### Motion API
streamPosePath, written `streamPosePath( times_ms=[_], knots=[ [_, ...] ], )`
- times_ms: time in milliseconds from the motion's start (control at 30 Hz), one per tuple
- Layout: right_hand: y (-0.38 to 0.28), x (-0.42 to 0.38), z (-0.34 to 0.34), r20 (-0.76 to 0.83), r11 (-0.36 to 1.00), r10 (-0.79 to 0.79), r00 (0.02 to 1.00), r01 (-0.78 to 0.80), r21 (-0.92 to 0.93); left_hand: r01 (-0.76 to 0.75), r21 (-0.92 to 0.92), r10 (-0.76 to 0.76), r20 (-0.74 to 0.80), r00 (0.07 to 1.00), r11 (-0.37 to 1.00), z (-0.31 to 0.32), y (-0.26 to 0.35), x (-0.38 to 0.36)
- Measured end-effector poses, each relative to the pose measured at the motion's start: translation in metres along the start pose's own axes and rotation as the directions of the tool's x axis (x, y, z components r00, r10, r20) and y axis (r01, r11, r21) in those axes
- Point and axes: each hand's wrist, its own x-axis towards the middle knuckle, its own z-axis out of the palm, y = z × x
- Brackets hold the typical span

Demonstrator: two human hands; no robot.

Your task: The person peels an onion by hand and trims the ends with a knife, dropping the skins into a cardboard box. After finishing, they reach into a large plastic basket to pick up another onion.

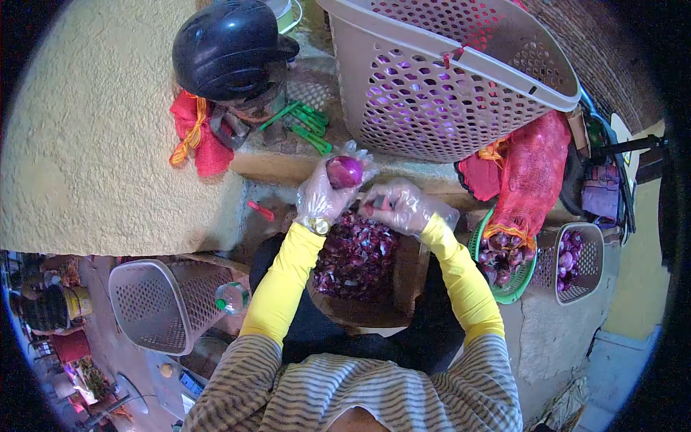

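Striped grey top point(360, 392) and yellow sleeves point(284, 277) nearest. Left hand point(320, 194), clear-gloved, grasping peeled glossy purple onion point(345, 172), raised above heap of purple onion skins point(356, 255). Right hand point(399, 205), gloved, clenched around something small, unclear what. Beige perforated plastic basket point(439, 86) beyond.

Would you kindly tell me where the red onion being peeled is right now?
In the head view, the red onion sits just left of centre, held up in the gloved left hand, below the big beige basket and above the pile of onion skins.
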Motion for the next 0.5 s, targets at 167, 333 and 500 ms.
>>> streamPosePath(
  times_ms=[167, 333, 500],
  knots=[
    [0.010, -0.005, 0.008, 0.272, 0.956, -0.034, 0.962, 0.110, -0.272, 0.209, -0.644, -0.327, -0.067, 0.943, 0.736, 0.026, 0.037, -0.005],
    [0.006, -0.003, 0.012, 0.011, 0.897, -0.111, 0.994, 0.105, -0.430, 0.232, -0.634, -0.307, -0.009, 0.952, 0.738, 0.028, 0.036, -0.006],
    [-0.008, -0.003, 0.002, 0.039, 0.904, -0.005, 0.999, 0.021, -0.428, 0.277, -0.565, -0.295, 0.062, 0.953, 0.777, 0.032, 0.038, -0.014]
  ],
)
